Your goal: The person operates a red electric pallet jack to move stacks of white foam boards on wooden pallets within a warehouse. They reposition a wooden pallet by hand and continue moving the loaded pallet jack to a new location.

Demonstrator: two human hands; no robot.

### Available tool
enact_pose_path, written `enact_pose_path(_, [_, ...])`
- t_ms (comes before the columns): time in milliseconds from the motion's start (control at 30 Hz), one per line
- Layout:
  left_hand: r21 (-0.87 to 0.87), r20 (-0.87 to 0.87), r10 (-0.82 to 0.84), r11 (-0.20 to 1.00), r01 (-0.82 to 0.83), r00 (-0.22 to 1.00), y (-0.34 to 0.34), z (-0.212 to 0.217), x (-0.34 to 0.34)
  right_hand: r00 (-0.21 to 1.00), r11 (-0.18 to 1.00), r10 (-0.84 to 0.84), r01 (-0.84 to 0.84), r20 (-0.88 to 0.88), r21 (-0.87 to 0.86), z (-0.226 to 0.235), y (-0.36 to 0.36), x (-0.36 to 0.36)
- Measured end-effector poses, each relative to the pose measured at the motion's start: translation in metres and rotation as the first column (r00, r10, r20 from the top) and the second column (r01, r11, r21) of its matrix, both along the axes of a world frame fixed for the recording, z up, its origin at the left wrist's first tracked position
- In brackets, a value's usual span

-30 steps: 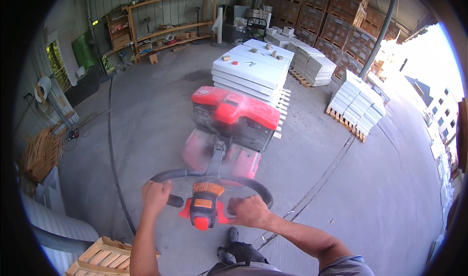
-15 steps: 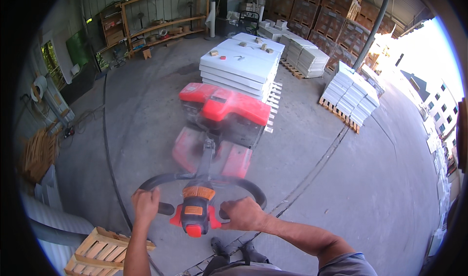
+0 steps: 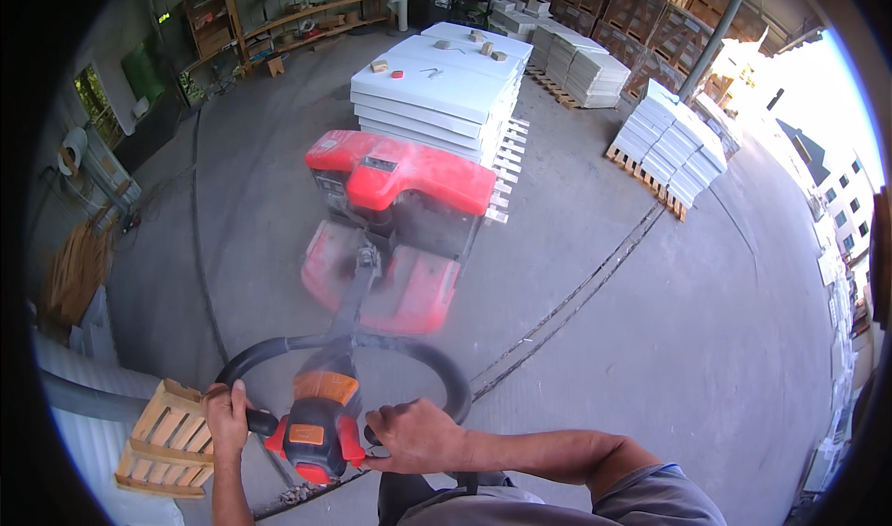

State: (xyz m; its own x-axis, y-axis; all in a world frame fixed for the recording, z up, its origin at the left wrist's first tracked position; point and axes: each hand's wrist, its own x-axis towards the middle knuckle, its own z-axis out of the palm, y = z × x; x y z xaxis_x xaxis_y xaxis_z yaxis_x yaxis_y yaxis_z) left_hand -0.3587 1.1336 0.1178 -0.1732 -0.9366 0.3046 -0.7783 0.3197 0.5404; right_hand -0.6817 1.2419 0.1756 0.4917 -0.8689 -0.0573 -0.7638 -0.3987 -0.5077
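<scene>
My left hand [image 3: 226, 417] is closed round the left grip of a black looped handle [image 3: 279, 344], its thumb along the top. On the other side my right hand [image 3: 415, 436] wraps the right grip, with fingers beside a red control paddle [image 3: 350, 440]. Between them sits the dark control head [image 3: 316, 428] with orange labels and a red end button. The handle's shaft rises to a red powered pallet truck [image 3: 409, 177]. Beyond the truck's body stands a stack of large white slabs [image 3: 427, 89] on a wooden pallet [image 3: 506, 168]; its forks are hidden.
Small blocks and a red tape roll [image 3: 398, 74] lie on the slabs. Other pallets carry white stacks [image 3: 671, 145] and grey-white stacks [image 3: 585, 69] behind. A wooden crate [image 3: 167, 442] stands low left, leaning wood [image 3: 76, 275] farther up. A groove [image 3: 576, 298] crosses the concrete floor.
The handle and both hands have shifted left and down in view. The truck and slab stack appear farther left and higher, and the wooden crate shows more fully. Both grips stay held.
</scene>
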Motion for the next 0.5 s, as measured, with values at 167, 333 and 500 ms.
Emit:
enact_pose_path(167, [0.048,-0.017,-0.004,0.999,0.005,1.0,0.034,0.066,-0.011,0.995,0.999,0.021,-0.024,0.093,0.026,0.06,0.025,-0.011])
enact_pose_path(333, [0.079,0.036,-0.018,0.997,0.015,0.999,0.072,0.174,-0.013,0.998,0.99,0.028,-0.036,0.062,0.135,0.158,0.059,-0.013])
enact_pose_path(500, [0.021,0.071,-0.052,0.999,0.05,0.996,0.1,0.285,-0.022,1.0,0.965,0.009,-0.014,0.022,0.262,0.273,0.083,-0.022])
